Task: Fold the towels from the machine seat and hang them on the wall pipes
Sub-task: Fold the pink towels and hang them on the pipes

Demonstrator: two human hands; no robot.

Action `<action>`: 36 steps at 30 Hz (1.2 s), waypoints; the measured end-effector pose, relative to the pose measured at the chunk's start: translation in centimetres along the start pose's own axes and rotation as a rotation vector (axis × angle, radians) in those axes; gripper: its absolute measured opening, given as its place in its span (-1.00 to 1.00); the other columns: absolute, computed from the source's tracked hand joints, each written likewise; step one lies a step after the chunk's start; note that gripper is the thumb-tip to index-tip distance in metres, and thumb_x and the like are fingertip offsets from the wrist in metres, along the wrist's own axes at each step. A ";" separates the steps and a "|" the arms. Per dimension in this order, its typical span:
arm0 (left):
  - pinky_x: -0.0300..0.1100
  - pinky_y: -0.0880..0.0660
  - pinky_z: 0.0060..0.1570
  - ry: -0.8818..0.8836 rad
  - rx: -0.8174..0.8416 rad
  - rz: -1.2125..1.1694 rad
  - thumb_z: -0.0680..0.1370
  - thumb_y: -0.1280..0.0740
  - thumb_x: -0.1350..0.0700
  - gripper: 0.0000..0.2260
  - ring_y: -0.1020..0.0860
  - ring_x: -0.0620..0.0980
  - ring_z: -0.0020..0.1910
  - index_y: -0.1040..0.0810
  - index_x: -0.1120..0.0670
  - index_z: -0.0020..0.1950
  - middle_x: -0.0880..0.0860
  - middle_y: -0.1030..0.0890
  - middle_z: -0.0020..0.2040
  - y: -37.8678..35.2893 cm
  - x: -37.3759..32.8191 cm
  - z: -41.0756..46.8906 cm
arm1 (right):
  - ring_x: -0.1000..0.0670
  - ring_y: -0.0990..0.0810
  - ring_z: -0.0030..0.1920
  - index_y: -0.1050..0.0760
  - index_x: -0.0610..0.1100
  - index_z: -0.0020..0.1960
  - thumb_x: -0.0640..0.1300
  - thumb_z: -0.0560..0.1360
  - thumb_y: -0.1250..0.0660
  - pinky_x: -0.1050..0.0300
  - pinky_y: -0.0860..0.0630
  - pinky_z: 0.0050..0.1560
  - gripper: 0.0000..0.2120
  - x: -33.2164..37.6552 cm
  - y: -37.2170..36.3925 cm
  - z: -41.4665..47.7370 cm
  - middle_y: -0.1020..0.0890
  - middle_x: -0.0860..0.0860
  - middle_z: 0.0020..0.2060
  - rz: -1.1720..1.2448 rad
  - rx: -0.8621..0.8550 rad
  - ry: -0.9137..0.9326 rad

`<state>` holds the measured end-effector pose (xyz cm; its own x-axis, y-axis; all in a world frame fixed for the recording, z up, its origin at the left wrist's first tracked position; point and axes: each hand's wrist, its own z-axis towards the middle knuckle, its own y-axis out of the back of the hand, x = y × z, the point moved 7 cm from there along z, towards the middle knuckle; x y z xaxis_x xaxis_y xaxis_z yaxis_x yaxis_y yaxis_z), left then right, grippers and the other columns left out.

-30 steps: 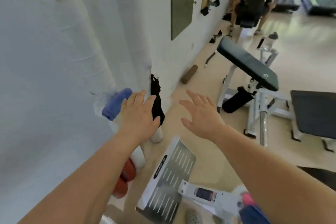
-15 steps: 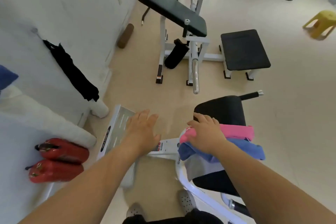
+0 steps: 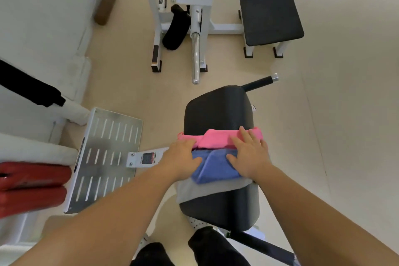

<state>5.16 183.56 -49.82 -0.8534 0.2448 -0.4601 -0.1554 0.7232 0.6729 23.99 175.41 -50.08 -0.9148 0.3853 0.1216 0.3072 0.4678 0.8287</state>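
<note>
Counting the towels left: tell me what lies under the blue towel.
A grey towel shows beneath the blue towel, draped across the black seat. Anything else there is hidden by it, the left hand and the right hand.

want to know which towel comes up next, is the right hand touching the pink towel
Touching. The head view shows the fingers of the right hand lying flat on the pink towel, with its palm over the blue towel beneath.

We find bare floor (image 3: 323,136) right of the seat (image 3: 218,110); left, footplate (image 3: 108,157) and pipes (image 3: 32,149) crowd in; bench (image 3: 269,13) far.
</note>
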 end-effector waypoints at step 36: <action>-0.11 -0.47 -0.12 -0.304 -0.474 -0.425 0.64 -0.30 0.19 -0.88 -0.50 0.10 -0.18 -0.56 0.01 -0.05 0.08 -0.56 -0.23 15.5 -5.4 -15.7 | 0.06 -0.27 0.49 -0.48 0.09 0.39 0.00 0.64 -0.25 0.04 -0.22 0.49 -0.67 14.4 15.1 -8.7 -0.37 0.12 0.48 0.645 -0.200 0.745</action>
<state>-0.43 183.32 -27.80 -0.5043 0.2233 -0.8341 -0.7033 0.4543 0.5468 13.15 181.18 -31.05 -0.5412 -0.1104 0.8336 0.8148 0.1764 0.5523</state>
